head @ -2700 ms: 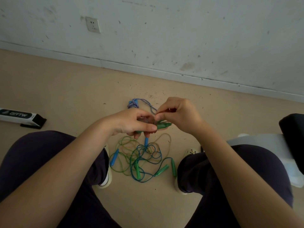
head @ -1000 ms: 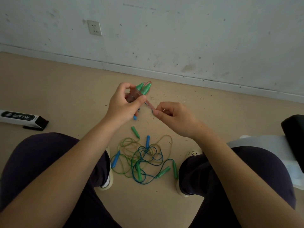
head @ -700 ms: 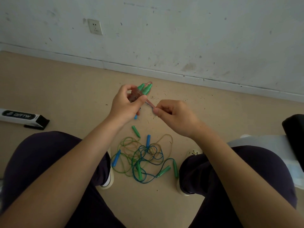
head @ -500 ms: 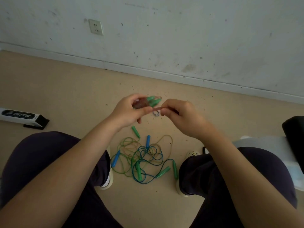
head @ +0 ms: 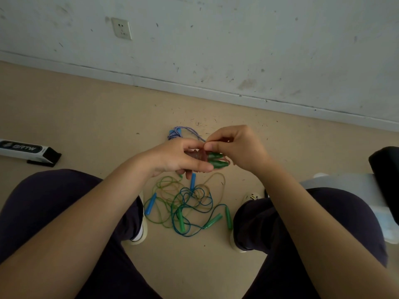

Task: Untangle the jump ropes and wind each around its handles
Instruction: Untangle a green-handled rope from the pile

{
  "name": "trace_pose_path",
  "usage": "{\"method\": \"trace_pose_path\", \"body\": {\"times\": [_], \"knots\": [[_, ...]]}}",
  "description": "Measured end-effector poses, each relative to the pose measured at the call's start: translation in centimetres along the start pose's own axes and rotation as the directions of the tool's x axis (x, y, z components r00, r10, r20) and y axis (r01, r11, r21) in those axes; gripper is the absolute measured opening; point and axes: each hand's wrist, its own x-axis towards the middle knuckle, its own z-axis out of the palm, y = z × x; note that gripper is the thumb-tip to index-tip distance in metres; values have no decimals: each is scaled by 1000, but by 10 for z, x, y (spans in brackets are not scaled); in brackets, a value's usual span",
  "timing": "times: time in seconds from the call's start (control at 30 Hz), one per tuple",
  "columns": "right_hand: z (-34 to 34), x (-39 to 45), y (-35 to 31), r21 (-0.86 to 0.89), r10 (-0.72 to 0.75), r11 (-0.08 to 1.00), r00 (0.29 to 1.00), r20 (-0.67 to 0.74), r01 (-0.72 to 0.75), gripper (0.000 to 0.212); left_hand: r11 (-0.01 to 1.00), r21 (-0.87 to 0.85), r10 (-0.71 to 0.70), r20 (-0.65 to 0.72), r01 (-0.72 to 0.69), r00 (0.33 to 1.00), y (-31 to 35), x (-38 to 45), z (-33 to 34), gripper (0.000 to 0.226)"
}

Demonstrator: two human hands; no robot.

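A beige floor (head: 86, 117) meets a scuffed white wall (head: 237, 39). Between the seated person's dark-trousered knees lies a tangle of jump ropes (head: 185, 203), blue and green cords with blue and green handles. Above it, the left hand (head: 172, 158) is closed around a pair of green handles (head: 217, 160) already wrapped in reddish cord. The right hand (head: 237, 147) pinches that cord at the bundle with thumb and fingertips. Just beyond the hands, a blue-and-white braided rope (head: 183, 131) rests on the floor.
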Motion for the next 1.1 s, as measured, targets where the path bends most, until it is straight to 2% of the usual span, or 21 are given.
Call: {"method": "trace_pose_path", "body": {"times": [0.07, 0.17, 0.3, 0.4, 0.57, 0.73, 0.87, 0.93, 1.0, 1.1], "knots": [[0, -2, -2, 44, 16, 999, 1000, 8, -16, 3, 1000, -8, 6, -15, -6, 1000, 1, -2, 0, 23], [1, -2, -2, 63, 25, 998, 1000, -13, -25, 13, 999, -8, 39, -64, -40, 997, 0, -3, 2, 16], [0, 3, 7, 157, 29, 987, 999, -21, -25, 35, 998, 19, 64, -110, -63, 992, 2, -6, 3, 30], [-1, 3, 11, 178, 22, 984, 1000, -3, -21, 31, 992, -9, 123, -105, -124, 987, 4, -8, 0, 50], [-2, 2, 8, 230, 74, 969, 995, 64, -87, 19, 969, 18, 247, -102, -246, 964, 8, -13, -1, 68], [-9, 0, 9, 325, 120, 933, 984, 130, -156, 13, 949, 21, 313, -184, -315, 932, 5, -10, 1, 50], [-15, 2, 10, 313, 136, 940, 990, 27, -137, 13, 962, 48, 272, -232, -268, 934, 5, -11, -6, 52], [-18, 2, 11, 340, 154, 931, 988, -25, -136, 11, 968, 70, 251, -238, -242, 938, 5, -11, -8, 46], [-20, 3, 12, 423, 188, 894, 981, -56, -147, 7, 972, 102, 232, -236, -213, 944, 5, -11, -9, 34], [-21, 6, 12, 612, 253, 770, 967, -32, -181, 4, 981, 107, 183, -246, -161, 952, 5, -11, -7, 22]]}}
